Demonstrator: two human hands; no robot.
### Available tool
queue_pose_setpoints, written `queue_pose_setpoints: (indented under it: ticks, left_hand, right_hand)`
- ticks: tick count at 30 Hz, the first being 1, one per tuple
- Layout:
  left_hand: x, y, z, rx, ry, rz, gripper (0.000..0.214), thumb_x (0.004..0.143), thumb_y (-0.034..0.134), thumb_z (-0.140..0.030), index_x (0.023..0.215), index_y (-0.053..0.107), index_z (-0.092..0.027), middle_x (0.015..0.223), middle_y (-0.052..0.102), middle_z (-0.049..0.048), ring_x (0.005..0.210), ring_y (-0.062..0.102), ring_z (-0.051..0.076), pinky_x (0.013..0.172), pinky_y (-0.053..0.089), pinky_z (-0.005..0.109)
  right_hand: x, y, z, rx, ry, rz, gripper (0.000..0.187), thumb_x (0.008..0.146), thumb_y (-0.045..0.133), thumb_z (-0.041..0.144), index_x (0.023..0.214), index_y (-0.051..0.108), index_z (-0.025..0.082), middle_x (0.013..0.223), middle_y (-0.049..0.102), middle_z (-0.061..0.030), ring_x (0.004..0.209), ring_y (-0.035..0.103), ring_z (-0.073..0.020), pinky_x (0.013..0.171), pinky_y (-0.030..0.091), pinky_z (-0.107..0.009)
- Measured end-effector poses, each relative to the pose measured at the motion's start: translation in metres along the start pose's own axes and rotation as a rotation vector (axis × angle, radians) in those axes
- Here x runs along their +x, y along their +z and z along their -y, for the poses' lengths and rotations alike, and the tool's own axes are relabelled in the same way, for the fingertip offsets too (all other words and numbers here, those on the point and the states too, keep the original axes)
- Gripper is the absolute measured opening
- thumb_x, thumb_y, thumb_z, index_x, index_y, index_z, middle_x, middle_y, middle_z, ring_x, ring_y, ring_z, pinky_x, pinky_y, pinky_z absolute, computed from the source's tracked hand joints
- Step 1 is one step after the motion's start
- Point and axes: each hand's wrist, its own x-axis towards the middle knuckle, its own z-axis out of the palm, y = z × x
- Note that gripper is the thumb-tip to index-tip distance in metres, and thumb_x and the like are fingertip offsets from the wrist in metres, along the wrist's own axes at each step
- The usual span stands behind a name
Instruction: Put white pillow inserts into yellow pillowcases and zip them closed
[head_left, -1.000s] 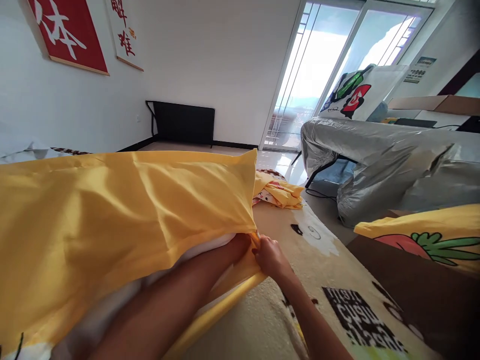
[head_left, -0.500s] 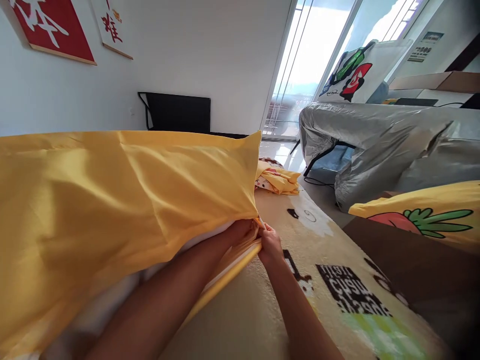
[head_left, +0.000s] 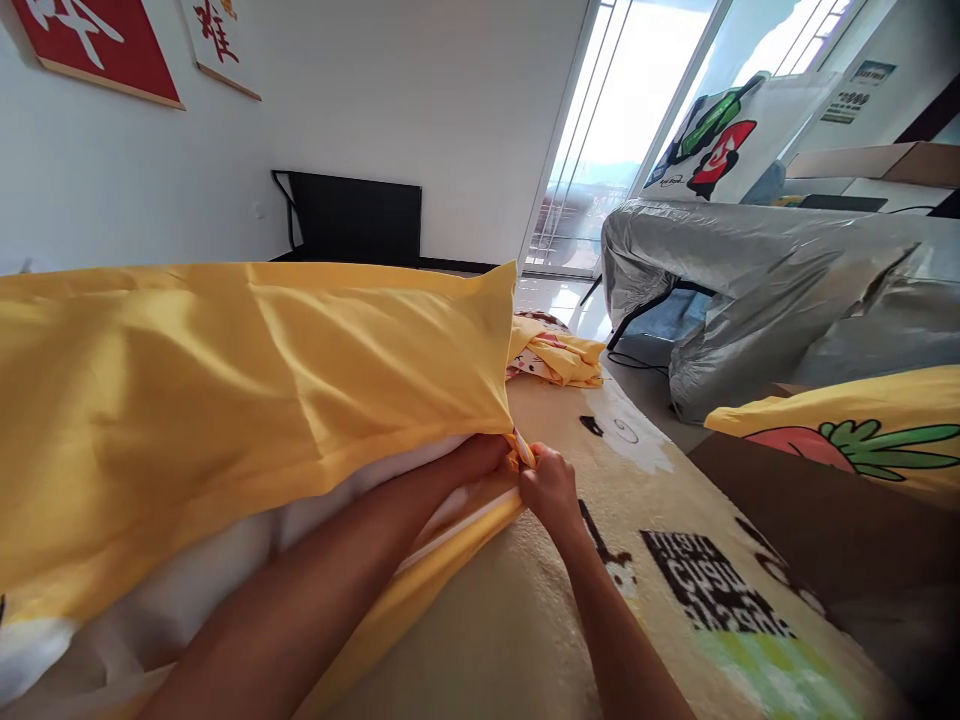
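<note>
A big yellow pillowcase (head_left: 247, 400) lies across the left half of the view, with a white pillow (head_left: 225, 570) showing in its open side. My left hand (head_left: 480, 458) reaches into that opening near the far corner; its fingers are hidden by the cloth. My right hand (head_left: 551, 490) is closed in a pinch on the pillowcase's corner edge, right beside the left hand. Both rest over a beige printed blanket (head_left: 600, 600).
A crumpled yellow cloth (head_left: 555, 358) lies beyond the hands. A second yellow pillow with a carrot print (head_left: 855, 435) sits on a brown surface at right. A silver-covered piece of furniture (head_left: 757, 290) stands behind, near glass doors (head_left: 615, 130).
My right hand has shifted slightly up along the corner edge and more white pillow shows in the opening. The camera has tilted a little.
</note>
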Motion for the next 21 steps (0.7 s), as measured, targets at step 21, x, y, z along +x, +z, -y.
queue_pose_setpoints:
  ticks: [21]
  left_hand:
    - [-0.005,0.005,-0.029,0.243,0.027,-0.045,0.024,0.09,0.037,-0.014,0.095,0.06,-0.01,0.1,0.063,0.0093,0.097,0.057,0.021,0.09,0.046,0.033]
  right_hand:
    - [-0.006,-0.001,0.002,0.245,-0.072,-0.126,0.016,0.068,0.043,0.024,0.077,0.055,0.02,0.061,0.059,-0.0012,0.058,0.05,-0.0178,0.057,0.033,-0.025]
